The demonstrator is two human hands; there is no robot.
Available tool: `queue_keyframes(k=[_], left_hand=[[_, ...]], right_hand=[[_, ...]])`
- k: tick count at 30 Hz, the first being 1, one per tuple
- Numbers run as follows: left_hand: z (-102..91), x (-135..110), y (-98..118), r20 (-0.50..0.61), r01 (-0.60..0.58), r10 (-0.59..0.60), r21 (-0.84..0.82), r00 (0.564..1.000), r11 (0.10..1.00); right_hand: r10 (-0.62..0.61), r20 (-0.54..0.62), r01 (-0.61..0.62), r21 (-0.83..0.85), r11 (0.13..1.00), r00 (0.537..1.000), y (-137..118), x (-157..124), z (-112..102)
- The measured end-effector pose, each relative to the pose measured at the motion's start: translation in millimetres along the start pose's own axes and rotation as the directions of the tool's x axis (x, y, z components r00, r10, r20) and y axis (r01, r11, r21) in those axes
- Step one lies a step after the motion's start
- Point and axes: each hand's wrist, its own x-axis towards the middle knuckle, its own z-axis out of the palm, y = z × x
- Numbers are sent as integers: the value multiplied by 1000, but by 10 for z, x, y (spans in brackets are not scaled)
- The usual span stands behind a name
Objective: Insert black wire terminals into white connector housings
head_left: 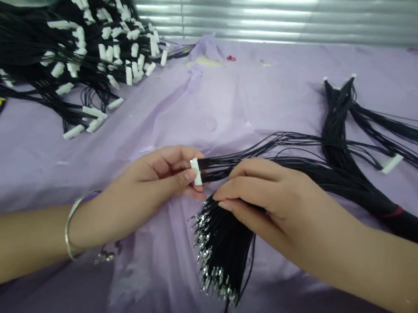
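My left hand (148, 181) pinches a small white connector (196, 171) between thumb and fingers, with black wires running out of it to the right. My right hand (266, 198) is closed over a thick bundle of black wires (222, 244) whose metal-tipped ends fan out below the fingers. The two hands almost touch at the middle of the table. A silver bracelet (70, 229) sits on my left wrist.
A big heap of black wires with white connectors (78, 49) lies at the back left. More black wire bundles (341, 130) stretch across the right side, one with a red band (394, 212). A wrinkled lilac cloth (210, 103) covers the table; closed blinds (277, 8) stand behind.
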Motion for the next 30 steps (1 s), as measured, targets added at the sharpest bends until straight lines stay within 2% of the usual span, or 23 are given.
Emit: queue_keyframes(k=[4,8,12,16,19,30], left_hand=[[7,14,-3,12,-7,7,-34,1000,999],[30,8,15,-41,15,-14,31,999,999],[26,-8,2,-12,-33,35,78,999,996],[11,-18,-18,-1,-44,45,105,999,993],[8,-22,-14,22,-49,47,100,999,994],[30,-10,33,59,-68,60,142,996,988]], right_hand=[[-4,-75,5,11,1000,997,-29,20,26],[-17,-103,22,51,998,995,-7,40,27],[106,-121,-101,45,994,987,24,56,-8],[284,-104,-270,126,954,953,48,80,-41],[352,-73,-338,156,928,933,53,98,-48],[360,-37,-350,167,922,932,69,99,-19]])
